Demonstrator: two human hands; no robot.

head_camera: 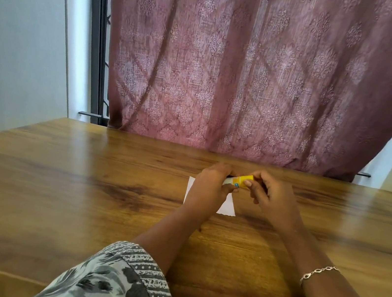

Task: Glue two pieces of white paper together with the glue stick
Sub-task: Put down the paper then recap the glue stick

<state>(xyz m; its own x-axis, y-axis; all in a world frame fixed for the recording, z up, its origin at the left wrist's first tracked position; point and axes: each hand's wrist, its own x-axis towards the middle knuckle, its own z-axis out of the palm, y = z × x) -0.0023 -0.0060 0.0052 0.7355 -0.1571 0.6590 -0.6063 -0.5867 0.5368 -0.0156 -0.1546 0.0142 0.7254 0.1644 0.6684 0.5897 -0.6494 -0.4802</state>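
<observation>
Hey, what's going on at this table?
A person at a wooden table holds a small yellow glue stick between both hands. The left hand grips one end and the right hand pinches the other. The stick is held over white paper lying flat on the table, partly hidden by the left hand. The stick is not touching the paper, and I cannot tell whether its cap is off.

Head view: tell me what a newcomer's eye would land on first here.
The yellow glue stick stands out first, held between the left hand and the right hand above the middle of the wooden table. Under the left hand lies white paper, partly hidden. Behind the table hangs a large patterned mauve curtain, filling the upper frame.
</observation>
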